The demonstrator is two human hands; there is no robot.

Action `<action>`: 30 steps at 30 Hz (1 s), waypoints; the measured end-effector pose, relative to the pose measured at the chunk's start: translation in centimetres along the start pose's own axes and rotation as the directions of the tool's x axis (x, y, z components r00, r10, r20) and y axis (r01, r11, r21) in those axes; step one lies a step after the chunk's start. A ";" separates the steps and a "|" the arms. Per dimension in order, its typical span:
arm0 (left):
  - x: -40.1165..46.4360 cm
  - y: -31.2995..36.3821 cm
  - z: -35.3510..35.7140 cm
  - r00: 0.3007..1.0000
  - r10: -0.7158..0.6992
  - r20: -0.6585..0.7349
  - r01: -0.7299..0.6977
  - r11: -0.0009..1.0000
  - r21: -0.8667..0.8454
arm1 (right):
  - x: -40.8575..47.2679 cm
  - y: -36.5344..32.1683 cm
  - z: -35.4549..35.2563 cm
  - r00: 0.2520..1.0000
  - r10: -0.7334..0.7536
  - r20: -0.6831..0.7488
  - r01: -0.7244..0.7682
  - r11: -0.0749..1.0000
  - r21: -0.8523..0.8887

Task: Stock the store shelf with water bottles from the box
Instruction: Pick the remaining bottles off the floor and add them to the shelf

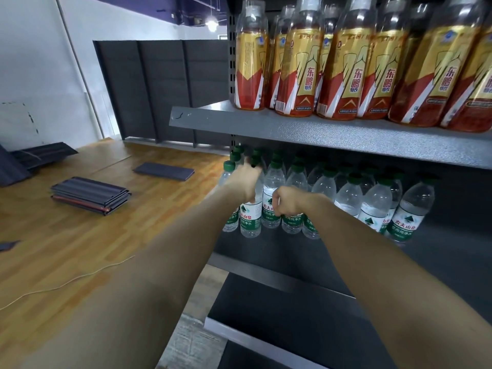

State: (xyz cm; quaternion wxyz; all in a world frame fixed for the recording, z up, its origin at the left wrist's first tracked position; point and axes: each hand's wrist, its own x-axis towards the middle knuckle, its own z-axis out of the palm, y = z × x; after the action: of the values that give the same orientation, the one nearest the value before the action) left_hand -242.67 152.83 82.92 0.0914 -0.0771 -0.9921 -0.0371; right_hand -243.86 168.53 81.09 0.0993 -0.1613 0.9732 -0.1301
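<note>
Upper shelf (319, 133): row of tall bottles (343, 62) with gold-and-red wrappers, large red characters 东鹏 over smaller 特饮; a barcode shows low on one wrapper. Tops of several are cut off by the frame edge.

Middle shelf (306, 251): rows of clear water bottles (323, 187) with green caps and green-and-white labels. Labels read 农夫山泉, with 饮用纯净水 beneath and a small green mountain mark. Back rows sit in shadow under the upper shelf; only caps and shoulders are discernible there.

Left hand (243, 179): reaches into the left end of the water rows, at neck height. It lies over the upper part of a front bottle (250, 219), whose label and base show below the wrist. Fingertips are blurred and dark against the caps; I cannot tell whether they grip a bottle or only touch it.

Right hand (288, 201): fingers curled, knuckles toward the camera, in front of the next bottles to the right, at label height. Whether anything sits inside the curl is hidden.

Lower shelf (266, 310): dark, partly cut off at the bottom.

Floor (80, 235): wood-pattern, with stacked dark panels (90, 194) and a thin pale cord (66, 280). No box is in view.
</note>
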 end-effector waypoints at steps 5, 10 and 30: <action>0.8 0.0 0.1 1.000 -0.013 0.016 0.011 0.997 0.078 | 0.5 -0.2 0.2 1.000 -0.007 0.010 0.007 1.000 0.001; 1.3 -0.2 0.1 0.998 -0.022 0.054 0.018 0.998 0.061 | 0.3 -0.1 0.6 1.000 0.001 0.014 0.000 1.000 -0.012; -2.0 1.7 -0.9 0.990 -0.133 -0.050 0.139 0.980 0.140 | -3.3 0.5 0.9 0.999 0.003 0.044 -0.002 1.000 -0.008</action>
State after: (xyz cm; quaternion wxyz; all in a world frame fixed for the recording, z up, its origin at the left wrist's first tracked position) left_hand -240.30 154.10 83.51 0.1142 -0.0016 -0.9931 0.0266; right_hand -240.76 169.93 80.55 0.1203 -0.1634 0.9715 -0.1223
